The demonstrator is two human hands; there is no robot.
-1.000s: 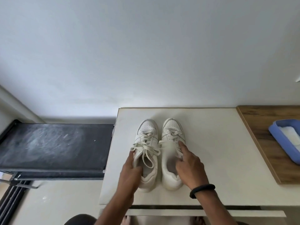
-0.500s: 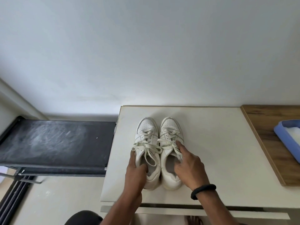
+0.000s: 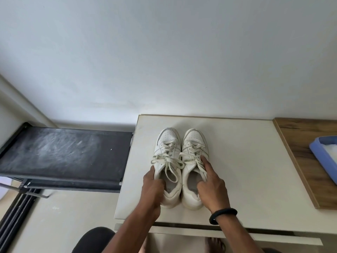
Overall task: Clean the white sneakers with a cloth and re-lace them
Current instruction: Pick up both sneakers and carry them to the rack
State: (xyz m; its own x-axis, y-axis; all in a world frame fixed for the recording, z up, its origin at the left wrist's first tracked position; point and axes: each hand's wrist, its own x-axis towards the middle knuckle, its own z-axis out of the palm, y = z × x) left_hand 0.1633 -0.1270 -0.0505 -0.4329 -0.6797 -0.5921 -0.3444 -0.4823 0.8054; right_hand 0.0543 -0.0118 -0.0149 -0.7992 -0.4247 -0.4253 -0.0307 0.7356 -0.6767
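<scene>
White pair near the middle of a pale surface (image 3: 246,170), 1 hand gripping each shoe.
The left sneaker (image 3: 166,152) and right sneaker (image 3: 194,143) stand side by side, touching, toes toward the wall, laces threaded but loose. The left hand (image 3: 154,187) clamps the left sneaker's collar, fingers curled inside and thumb outside. The right hand (image 3: 212,187) hooks its fingers over the right sneaker's collar, forefinger stretched along the laces. A blue tray (image 3: 322,157) sits at far right.

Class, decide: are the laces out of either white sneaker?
No, the left sneaker and the right sneaker both have laces threaded through them.
</scene>
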